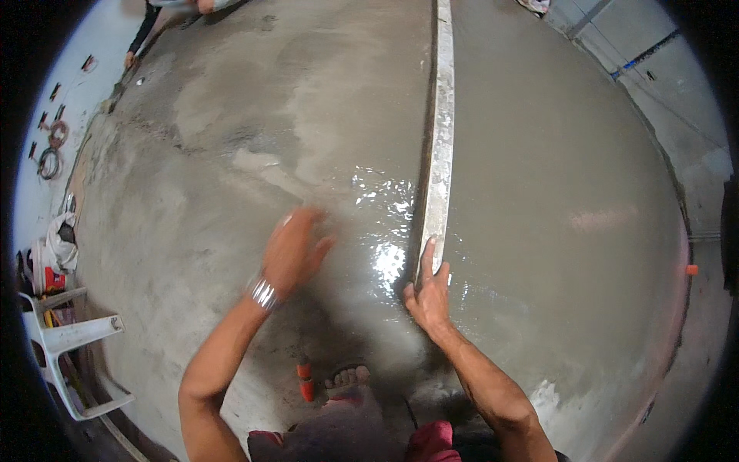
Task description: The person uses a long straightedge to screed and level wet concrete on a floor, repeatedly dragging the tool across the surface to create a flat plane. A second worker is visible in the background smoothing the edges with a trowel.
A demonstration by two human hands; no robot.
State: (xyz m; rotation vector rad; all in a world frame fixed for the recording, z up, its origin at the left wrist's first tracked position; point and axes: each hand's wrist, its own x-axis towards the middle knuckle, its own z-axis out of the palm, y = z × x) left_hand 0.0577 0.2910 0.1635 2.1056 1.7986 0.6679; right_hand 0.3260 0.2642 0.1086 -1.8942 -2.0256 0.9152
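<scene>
A long, pale straightedge (440,131), like a screed bar, lies across the wet grey screed floor (539,177) and runs away from me. My right hand (431,296) grips its near end, index finger stretched along the top face and the thumb and other fingers around the sides. To the left, my left hand (295,250) hovers over the wet floor, blurred by motion, with the thumb apart from the fingers and nothing seen in it. A metal bracelet (262,293) circles that wrist. Shiny water lies on the surface just left of the bar.
An orange handle-like object (305,383) lies beside my bare foot (348,377). At the left stand a white plastic chair (81,333) and a white bag (61,242). Coiled wires (49,163) hang on the wall. Another person's hand (129,59) reaches the floor's far left edge.
</scene>
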